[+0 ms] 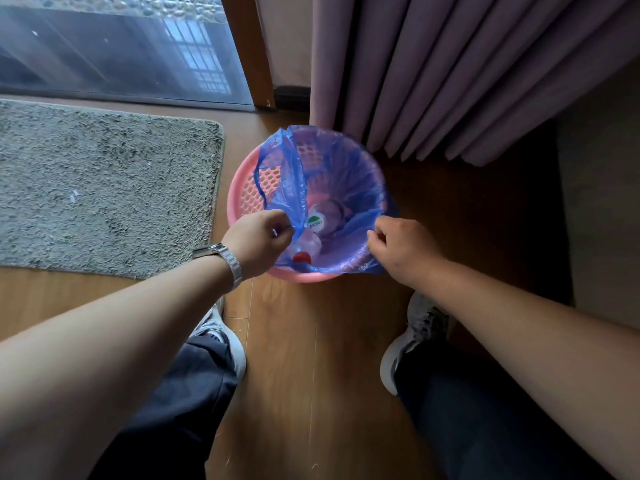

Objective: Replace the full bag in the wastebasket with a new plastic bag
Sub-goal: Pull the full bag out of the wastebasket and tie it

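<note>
A left hand (258, 242) and right hand (403, 249) each pinch the edge of a thin, translucent blue bag (341, 188) lining a pink perforated wastebasket (242, 192) on the wooden floor (294, 358); inside lies a red-capped plastic bottle (310, 244).

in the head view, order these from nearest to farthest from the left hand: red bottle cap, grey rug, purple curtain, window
1. red bottle cap: in the blue bag, just right of the left hand.
2. grey rug: on the floor to the hand's left.
3. purple curtain: beyond the pink wastebasket, up and right.
4. window: past the rug's far edge.
</note>
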### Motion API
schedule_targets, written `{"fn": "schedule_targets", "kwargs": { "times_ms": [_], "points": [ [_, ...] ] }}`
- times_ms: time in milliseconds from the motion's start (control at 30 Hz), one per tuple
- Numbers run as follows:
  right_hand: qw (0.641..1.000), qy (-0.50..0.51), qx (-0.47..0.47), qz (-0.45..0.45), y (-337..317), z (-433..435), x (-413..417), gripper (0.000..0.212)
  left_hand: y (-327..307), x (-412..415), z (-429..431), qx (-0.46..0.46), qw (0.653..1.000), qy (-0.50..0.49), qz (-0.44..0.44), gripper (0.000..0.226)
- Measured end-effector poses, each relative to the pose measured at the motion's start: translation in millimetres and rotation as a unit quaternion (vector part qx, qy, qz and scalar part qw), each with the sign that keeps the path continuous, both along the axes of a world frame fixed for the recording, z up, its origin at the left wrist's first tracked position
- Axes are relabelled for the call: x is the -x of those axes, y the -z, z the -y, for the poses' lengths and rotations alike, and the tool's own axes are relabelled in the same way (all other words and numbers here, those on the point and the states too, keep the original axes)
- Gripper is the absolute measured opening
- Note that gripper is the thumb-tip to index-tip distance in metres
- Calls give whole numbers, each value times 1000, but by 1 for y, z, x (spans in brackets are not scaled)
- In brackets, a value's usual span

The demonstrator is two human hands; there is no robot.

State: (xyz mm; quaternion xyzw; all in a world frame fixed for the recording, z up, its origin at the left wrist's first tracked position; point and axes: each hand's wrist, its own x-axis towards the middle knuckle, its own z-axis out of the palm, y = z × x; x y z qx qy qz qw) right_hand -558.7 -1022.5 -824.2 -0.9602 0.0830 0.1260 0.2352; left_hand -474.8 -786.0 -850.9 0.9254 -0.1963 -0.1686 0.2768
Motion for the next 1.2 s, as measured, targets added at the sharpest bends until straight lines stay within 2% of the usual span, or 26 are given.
{"fn": "schedule_targets", "kwargs": {
  "times_ms": [133, 233, 300, 367, 467, 533, 633, 733, 800, 867, 933, 1033, 1100, 1200],
  "points": [
    [998, -37, 42, -40, 6, 9, 6, 22, 2, -2, 3, 1, 1000, -11, -6, 12],
    [995, -64, 71, -33, 8, 14, 9, 19, 2, -3, 10, 16, 1000, 7, 13, 14],
    [997, -53, 51, -19, 10, 17, 11, 22, 4, -8, 13, 24, 999, -8, 30, 13],
    [1000, -12, 9, -2, 12, 21, 15, 23, 7, -16, 18, 22, 998, -52, 36, 14],
    [997, 63, -43, 0, 16, 32, 24, 24, 4, -30, 30, -22, 985, -169, -4, 19],
    [994, 94, -54, -31, 20, 43, 29, 26, 2, -37, 42, -53, 974, -216, -45, 30],
    [987, 90, -32, -131, 31, 59, 39, 40, 7, -36, 51, -87, 964, -230, -100, 41],
    [974, 78, -48, -208, 42, 62, 46, 62, 18, -27, 53, -92, 965, -199, -145, 41],
    [969, 60, -74, -229, 42, 57, 48, 66, 23, -21, 53, -81, 967, -168, -173, 51],
    [966, 39, -93, -238, 40, 49, 48, 56, 24, -17, 53, -68, 966, -160, -190, 65],
    [965, 40, -105, -236, 38, 40, 47, 42, 25, -15, 54, -68, 972, -144, -174, 61],
    [963, 105, -154, -192, 39, 36, 42, 23, 20, -13, 56, -51, 981, -123, -138, 20],
    [963, 136, -172, -158, 40, 39, 39, 18, 14, -13, 56, -27, 986, -125, -104, 5],
    [957, 168, -182, -152, 36, 45, 36, 19, 1, -12, 55, 9, 990, -128, -53, 23]
  ]
}}
